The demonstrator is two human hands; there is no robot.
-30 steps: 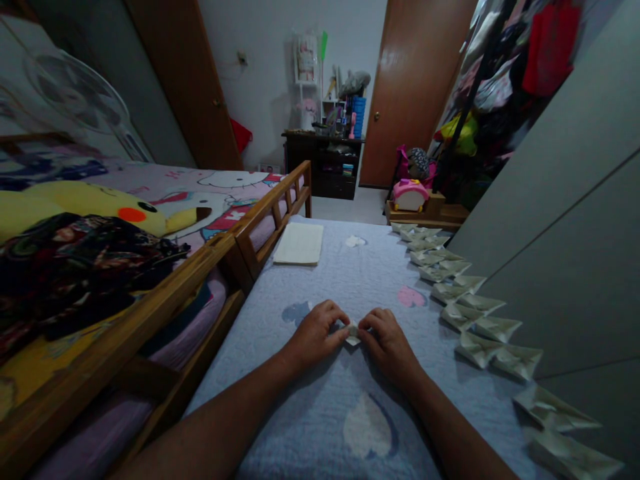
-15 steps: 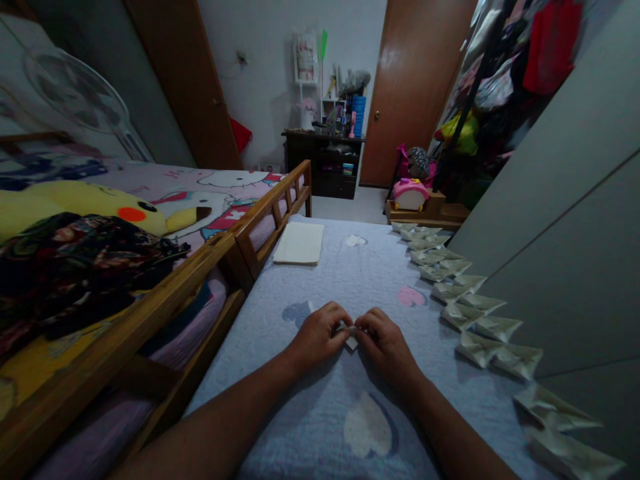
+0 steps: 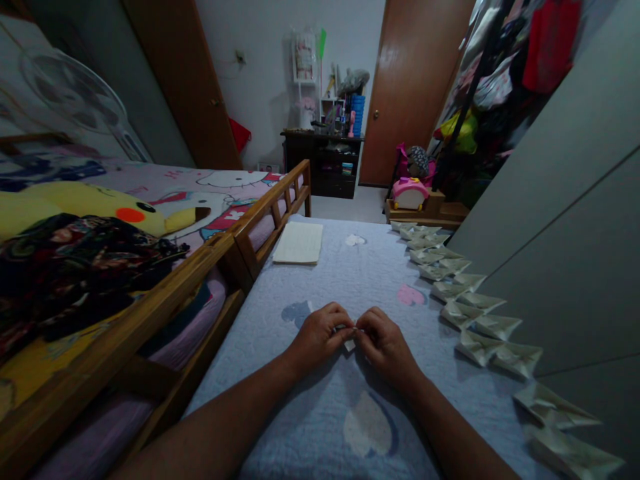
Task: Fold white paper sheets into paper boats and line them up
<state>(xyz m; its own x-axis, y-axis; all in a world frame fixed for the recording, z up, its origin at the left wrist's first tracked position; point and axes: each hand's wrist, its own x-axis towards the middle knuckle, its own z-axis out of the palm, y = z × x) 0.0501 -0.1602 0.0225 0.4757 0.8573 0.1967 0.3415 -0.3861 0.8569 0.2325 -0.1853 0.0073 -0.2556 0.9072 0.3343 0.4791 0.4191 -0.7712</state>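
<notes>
My left hand [image 3: 319, 337] and my right hand [image 3: 386, 345] meet at the middle of the light blue bedspread [image 3: 325, 427]. Both pinch a small folded piece of white paper [image 3: 349, 343] between their fingertips, pressed down on the cloth. Most of the paper is hidden under my fingers. Along the right edge of the bed runs a row of several folded paper pieces [image 3: 475, 320], laid one after another beside the grey wardrobe.
A stack of white paper sheets [image 3: 299, 243] lies at the far left of the bedspread, with a small paper scrap [image 3: 355, 239] beside it. A wooden bed rail [image 3: 235, 247] borders the left; a yellow plush toy [image 3: 100, 203] lies beyond. A grey wardrobe [image 3: 565, 220] stands right.
My two hands have drawn closer together over the folded paper, so less of it shows now. Nothing else has moved.
</notes>
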